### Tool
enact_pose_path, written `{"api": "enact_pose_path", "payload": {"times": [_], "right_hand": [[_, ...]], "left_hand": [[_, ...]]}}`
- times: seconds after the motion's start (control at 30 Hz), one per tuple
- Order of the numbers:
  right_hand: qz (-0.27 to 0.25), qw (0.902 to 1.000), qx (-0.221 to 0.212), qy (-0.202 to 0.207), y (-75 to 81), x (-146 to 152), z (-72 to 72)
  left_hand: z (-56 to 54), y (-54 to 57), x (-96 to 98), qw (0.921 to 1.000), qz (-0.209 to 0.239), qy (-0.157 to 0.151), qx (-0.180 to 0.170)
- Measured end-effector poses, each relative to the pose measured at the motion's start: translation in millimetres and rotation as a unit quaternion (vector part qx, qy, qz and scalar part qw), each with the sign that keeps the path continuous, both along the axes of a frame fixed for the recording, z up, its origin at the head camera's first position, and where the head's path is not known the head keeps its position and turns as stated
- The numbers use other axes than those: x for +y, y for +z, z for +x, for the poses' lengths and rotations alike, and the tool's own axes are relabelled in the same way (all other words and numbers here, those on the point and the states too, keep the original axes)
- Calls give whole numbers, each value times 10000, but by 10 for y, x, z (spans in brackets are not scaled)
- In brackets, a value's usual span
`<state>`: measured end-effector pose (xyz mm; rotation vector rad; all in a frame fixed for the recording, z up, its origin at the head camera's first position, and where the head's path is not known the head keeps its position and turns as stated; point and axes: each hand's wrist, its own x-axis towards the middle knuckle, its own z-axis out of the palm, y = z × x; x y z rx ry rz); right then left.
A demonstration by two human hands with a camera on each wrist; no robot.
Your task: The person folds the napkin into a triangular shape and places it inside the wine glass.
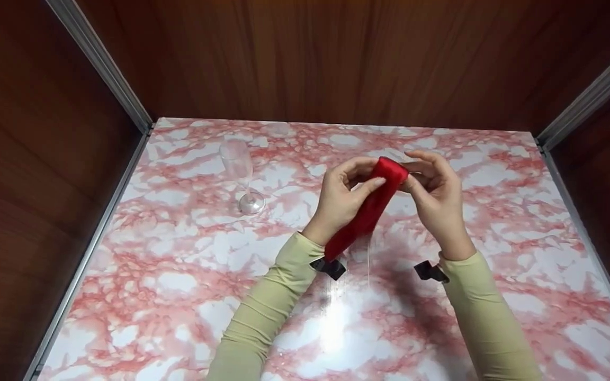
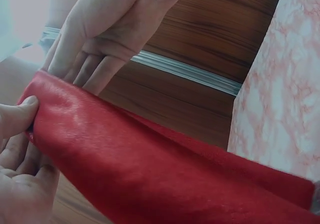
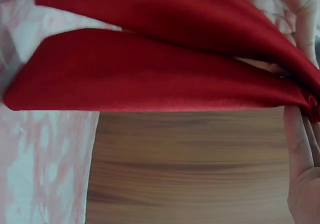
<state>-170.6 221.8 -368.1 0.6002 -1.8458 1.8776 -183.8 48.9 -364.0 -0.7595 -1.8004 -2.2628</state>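
A long strip of red satin cloth point(image 1: 371, 211) is raised between both hands, folded over at its upper end. My left hand point(image 1: 339, 193) pinches it just below the fold, with the thumb lying across the front. At the fold's right corner my right hand point(image 1: 437, 196) grips the edge between thumb and fingers, the upper fingers reaching outward. Two lengths of the red cloth point(image 3: 140, 77) hang down with a gap between them in the right wrist view. The satin point(image 2: 130, 154) spreads wide and smooth in the left wrist view, hiding part of the fingers behind it.
A clear stemmed flute glass point(image 1: 237, 161) stands on the table to the left of my hands. Pink and white marbling covers the tabletop point(image 1: 178, 286). Dark wood panels with metal edge strips point(image 1: 106, 58) enclose the back and both sides.
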Motion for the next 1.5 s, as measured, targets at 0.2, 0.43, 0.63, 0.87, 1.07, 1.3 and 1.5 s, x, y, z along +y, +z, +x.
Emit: {"api": "enact_pose_path", "payload": {"times": [0.2,0.43,0.63,0.87,1.07,1.3,1.5], "right_hand": [[-332,9984,-390,238,15,55,-66],[-535,9972,-464,243,104,41,-60],[-674,9966,-394,275,129,5,-59],[-664,9960,-325,508,180,19,-28],[-671,9952,-275,656,217,25,7],[-646,9964,-324,437,224,14,7],[-374,9985,-269,296,230,9,12]], "left_hand": [[33,67,-2,9997,56,136,178],[-69,-49,-25,9994,-182,-141,274],[-106,-89,-17,9974,-155,156,686],[79,163,-35,9965,-184,494,651],[180,298,-54,9935,-328,689,839],[205,321,-60,9935,-404,586,893],[205,318,-82,9947,-254,545,835]]}}
